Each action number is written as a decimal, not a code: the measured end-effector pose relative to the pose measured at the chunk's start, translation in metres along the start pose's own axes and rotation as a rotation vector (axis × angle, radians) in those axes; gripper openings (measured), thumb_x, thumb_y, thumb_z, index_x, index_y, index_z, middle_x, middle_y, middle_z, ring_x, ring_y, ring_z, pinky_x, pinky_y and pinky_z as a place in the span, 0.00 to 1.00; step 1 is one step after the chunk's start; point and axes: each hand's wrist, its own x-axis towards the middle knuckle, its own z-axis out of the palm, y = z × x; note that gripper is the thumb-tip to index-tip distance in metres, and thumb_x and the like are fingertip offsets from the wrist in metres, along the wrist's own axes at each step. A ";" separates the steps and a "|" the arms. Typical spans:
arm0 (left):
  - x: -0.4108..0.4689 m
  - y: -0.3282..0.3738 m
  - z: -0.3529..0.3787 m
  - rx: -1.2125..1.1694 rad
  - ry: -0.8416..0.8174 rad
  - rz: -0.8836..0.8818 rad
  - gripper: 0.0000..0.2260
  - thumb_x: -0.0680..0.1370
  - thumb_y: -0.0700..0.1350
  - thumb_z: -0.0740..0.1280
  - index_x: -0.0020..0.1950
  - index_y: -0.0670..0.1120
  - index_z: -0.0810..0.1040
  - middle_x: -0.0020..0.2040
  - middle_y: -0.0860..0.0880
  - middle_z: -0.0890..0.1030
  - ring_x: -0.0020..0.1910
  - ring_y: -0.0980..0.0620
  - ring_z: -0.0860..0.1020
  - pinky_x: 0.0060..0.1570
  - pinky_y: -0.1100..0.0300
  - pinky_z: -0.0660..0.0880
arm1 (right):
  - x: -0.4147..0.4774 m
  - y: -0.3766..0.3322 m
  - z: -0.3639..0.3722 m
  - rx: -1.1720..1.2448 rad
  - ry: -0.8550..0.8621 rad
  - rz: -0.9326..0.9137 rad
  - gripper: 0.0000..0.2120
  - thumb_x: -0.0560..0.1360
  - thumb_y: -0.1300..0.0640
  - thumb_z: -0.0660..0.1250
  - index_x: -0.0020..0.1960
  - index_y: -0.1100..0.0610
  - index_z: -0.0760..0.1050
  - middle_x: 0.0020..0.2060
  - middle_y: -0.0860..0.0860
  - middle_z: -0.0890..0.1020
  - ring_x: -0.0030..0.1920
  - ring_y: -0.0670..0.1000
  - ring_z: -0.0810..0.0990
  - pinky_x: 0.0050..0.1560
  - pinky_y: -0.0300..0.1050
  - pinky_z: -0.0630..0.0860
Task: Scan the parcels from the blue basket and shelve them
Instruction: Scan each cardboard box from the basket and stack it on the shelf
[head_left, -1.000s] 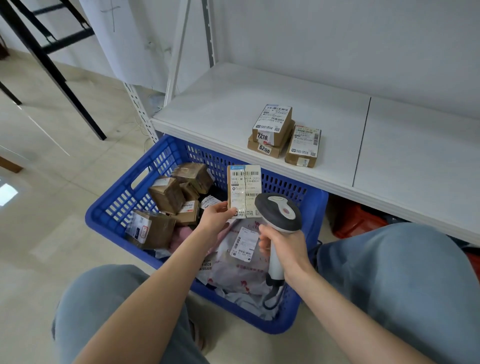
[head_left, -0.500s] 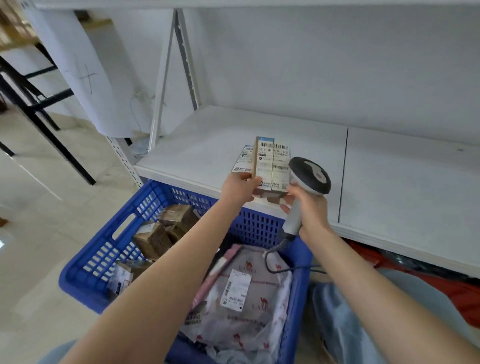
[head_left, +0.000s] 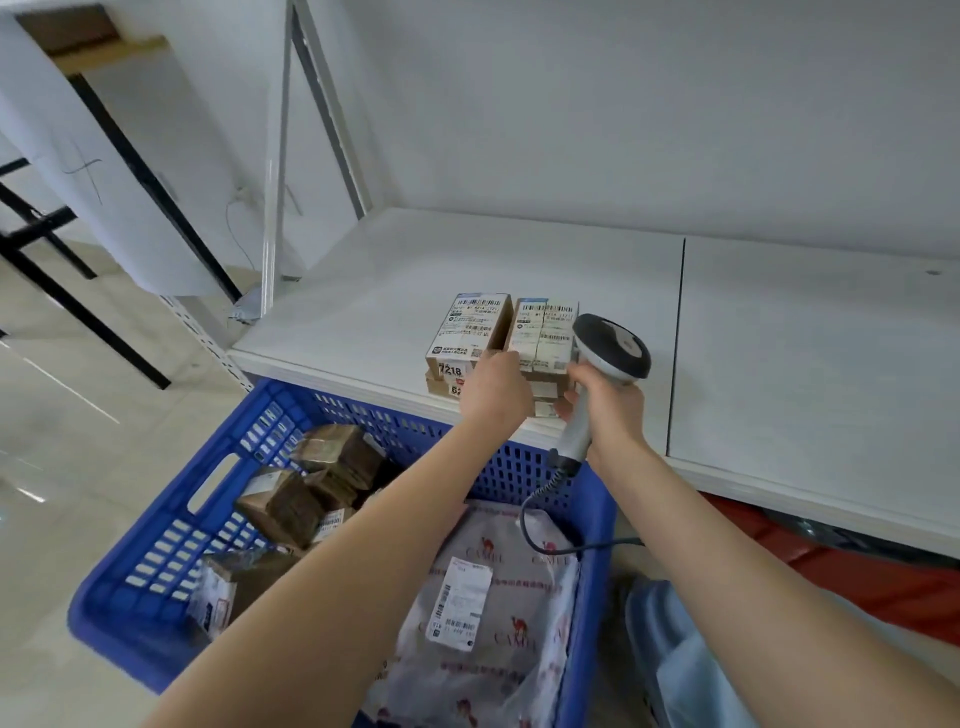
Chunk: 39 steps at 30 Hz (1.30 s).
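At the front edge of the white shelf (head_left: 363, 312), just above the blue basket (head_left: 156, 545), my left hand (head_left: 496, 397) gripped the near end of a small cardboard parcel (head_left: 543, 335). Its fingers were bent round the edge, and the thumb was hidden from me. The parcel lay flat, white barcode label up, on top of a lower box (head_left: 545, 388). Just beside it was a stack of two more boxes (head_left: 470, 332), the upper one marked 7218. That made four brown, square-cornered boxes on the shelf, each with a paper label.

My right hand (head_left: 608, 410) was wrapped tight round the pale handle of the one scanner (head_left: 613, 345). Its dark rounded head was close against the parcel's right side, touching or not I could not tell. A coiled cable (head_left: 540, 493) hung from the handle into the basket.

In the perforated plastic basket lay at least four taped cardboard boxes (head_left: 283, 506) at the left and one crinkled grey mailer bag (head_left: 498, 587), printed with camels, at the right.
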 end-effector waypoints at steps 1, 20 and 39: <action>-0.002 -0.002 0.001 0.015 -0.016 0.033 0.19 0.80 0.37 0.57 0.71 0.42 0.68 0.73 0.43 0.65 0.66 0.44 0.72 0.58 0.52 0.72 | 0.001 0.000 0.000 -0.006 -0.005 0.008 0.04 0.70 0.62 0.72 0.44 0.56 0.79 0.42 0.54 0.85 0.48 0.55 0.84 0.54 0.56 0.80; 0.034 0.006 0.041 0.544 -0.111 0.406 0.43 0.76 0.40 0.63 0.77 0.47 0.33 0.77 0.43 0.35 0.76 0.42 0.36 0.74 0.49 0.39 | 0.020 -0.032 -0.027 0.021 -0.004 0.019 0.07 0.72 0.60 0.72 0.49 0.55 0.78 0.41 0.51 0.80 0.43 0.51 0.78 0.61 0.57 0.76; 0.202 0.045 0.033 0.510 -0.150 0.413 0.41 0.75 0.42 0.66 0.78 0.45 0.40 0.78 0.41 0.41 0.77 0.40 0.42 0.75 0.46 0.45 | 0.077 -0.052 -0.004 0.130 -0.088 -0.045 0.06 0.74 0.64 0.69 0.50 0.59 0.80 0.45 0.55 0.84 0.44 0.55 0.84 0.43 0.45 0.79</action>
